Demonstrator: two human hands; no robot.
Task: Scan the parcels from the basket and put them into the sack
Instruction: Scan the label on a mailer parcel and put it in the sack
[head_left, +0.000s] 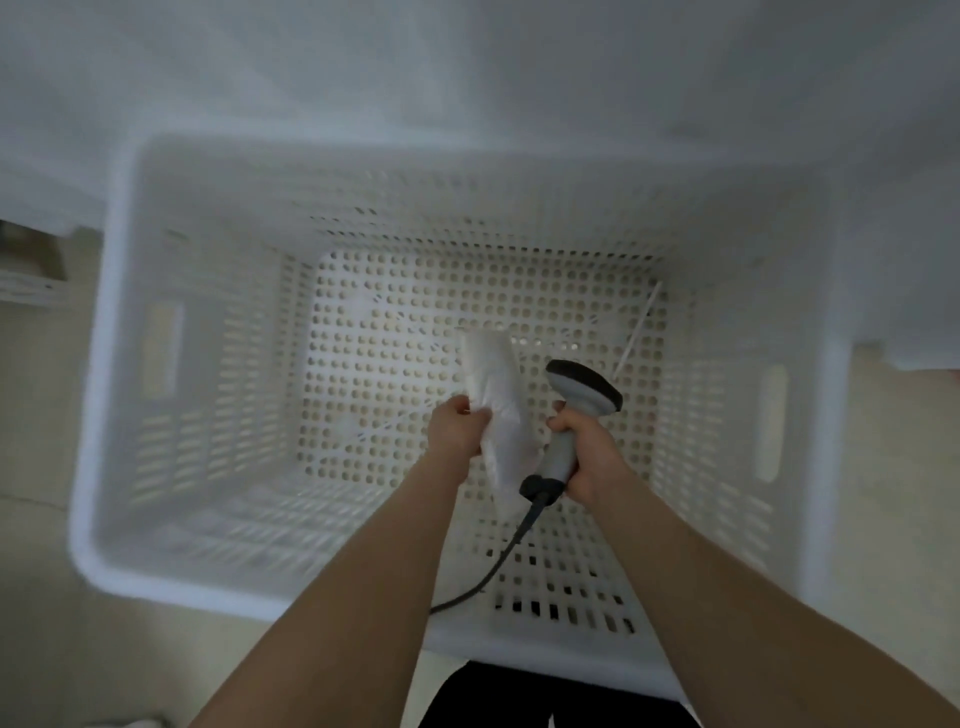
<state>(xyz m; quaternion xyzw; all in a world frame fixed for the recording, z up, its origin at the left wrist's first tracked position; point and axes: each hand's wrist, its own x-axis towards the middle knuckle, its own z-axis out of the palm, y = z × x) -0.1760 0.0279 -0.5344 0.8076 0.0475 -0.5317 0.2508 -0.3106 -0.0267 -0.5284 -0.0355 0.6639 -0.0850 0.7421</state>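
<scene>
Left hand (457, 423) pinches a white parcel (498, 410) over the basket (208, 322). Right hand (589, 452), just right of it, grips the scanner (574, 415).

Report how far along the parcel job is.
Mostly done, it seems: the basket shows no other parcel, only a thin white strip. In hand: the left hand grips a white parcel beside the scanner in the right hand. Left: scanning and sacking it; no sack is clearly visible.

Pale beige floor (41, 519), seamed at left. Bears one white perforated basket (208, 415), standing upright, open side up.
</scene>
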